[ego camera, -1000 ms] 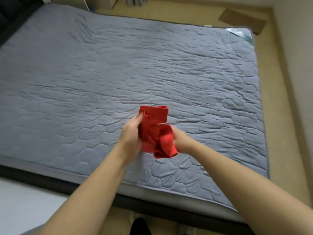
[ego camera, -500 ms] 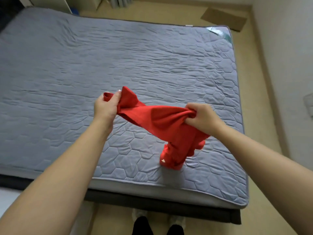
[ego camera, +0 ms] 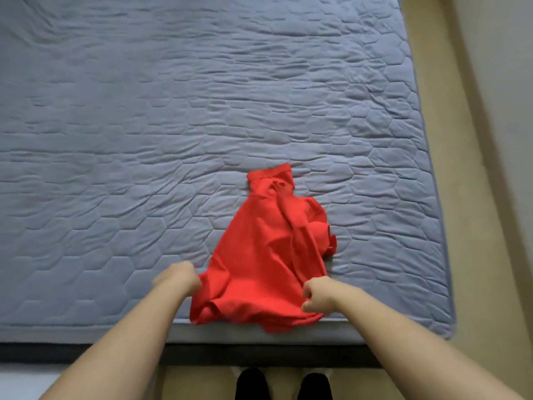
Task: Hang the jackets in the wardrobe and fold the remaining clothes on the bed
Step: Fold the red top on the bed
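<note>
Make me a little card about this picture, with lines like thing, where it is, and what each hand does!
thing: red garment, spread out but wrinkled, not folded yet
where: on the grey quilted bed, by its near edge
left hand: grips the garment's near left corner, blurry
right hand: grips the near right corner
beside the bed: tan floor

Two bare forearms extend forward from the bottom corners and angle in toward the middle. The left hand (ego camera: 178,277), slightly blurred, is curled into a fist with its back up and grips the near left edge of a red garment (ego camera: 268,255). The right hand (ego camera: 318,294) is fisted too, its fingers curled under, and holds the garment's near right edge. The hands are roughly level and apart, with the cloth between them. Both wrists look straight. Two dark-clad legs (ego camera: 252,383) show below, between the arms.
</note>
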The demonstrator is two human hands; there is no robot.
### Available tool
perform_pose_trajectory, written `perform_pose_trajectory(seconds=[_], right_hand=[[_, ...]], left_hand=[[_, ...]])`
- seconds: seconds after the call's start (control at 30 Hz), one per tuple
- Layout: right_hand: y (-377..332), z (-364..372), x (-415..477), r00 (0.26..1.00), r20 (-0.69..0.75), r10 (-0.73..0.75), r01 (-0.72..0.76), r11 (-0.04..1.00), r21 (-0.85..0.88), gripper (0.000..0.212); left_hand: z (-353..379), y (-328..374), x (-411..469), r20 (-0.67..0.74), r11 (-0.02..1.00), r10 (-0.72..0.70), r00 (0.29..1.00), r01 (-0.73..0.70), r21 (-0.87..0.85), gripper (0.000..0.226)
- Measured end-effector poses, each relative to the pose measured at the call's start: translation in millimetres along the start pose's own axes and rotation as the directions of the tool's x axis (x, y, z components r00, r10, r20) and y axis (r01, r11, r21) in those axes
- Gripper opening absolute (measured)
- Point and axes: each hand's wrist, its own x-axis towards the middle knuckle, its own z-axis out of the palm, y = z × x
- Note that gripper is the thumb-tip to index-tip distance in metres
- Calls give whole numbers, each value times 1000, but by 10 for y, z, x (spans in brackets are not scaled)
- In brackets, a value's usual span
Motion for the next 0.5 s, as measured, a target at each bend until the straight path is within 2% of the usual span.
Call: perform_pose_trajectory(seconds=[0.03, 0.07, 0.1, 0.17, 0.2, 0.23, 0.27, 0.3, 0.33, 0.4, 0.43, 0.5], right_hand=[[28, 33, 114, 998, -31, 56, -56, 998, -3, 39], [51, 42, 234, 985, -141, 102, -98, 995, 37, 38], [68, 16, 367, 942, -300, 151, -132, 988, 84, 40], [57, -113, 652, 793, -568, 221, -138, 973, 187, 53], [47, -194, 810, 734, -630, 254, -105, 959, 265, 64], [46, -285, 967, 717, -631, 296, -63, 929, 365, 73], [50, -368, 1118, 733, -592, 335, -18, 879, 476, 77], [63, -437, 1266, 754, -552, 355, 32, 820, 571, 71], [80, -491, 1383, 765, -535, 358, 97, 758, 645, 56], [182, -533, 1507, 719, -571, 397, 228, 641, 733, 20], [285, -516, 1508, 670, -594, 445, 272, 598, 754, 10], [625, -376, 1415, 568, -546, 616, 231, 517, 824, 10]], left_hand=[[56, 104, 86, 22, 999, 13, 1000, -14, 41, 38], [94, 226, 183, 12, 998, 37, 999, -37, 45, 38], [112, 363, 284, -18, 997, 76, 997, -75, 31, 37], [128, 663, 517, -122, 982, 189, 974, -190, 4, 35], [129, 823, 638, -202, 964, 261, 944, -265, 6, 35], [128, 985, 757, -281, 938, 336, 899, -345, 17, 38], [136, 1143, 865, -337, 906, 408, 848, -423, 32, 45], [150, 1298, 972, -357, 871, 473, 806, -489, 50, 55], [169, 1438, 1065, -345, 848, 515, 785, -525, 73, 65], [246, 1629, 1210, -271, 845, 535, 800, -508, 169, 71], [302, 1670, 1253, -240, 850, 521, 819, -474, 231, 66], [410, 1679, 1263, -208, 859, 471, 857, -392, 328, 48]])
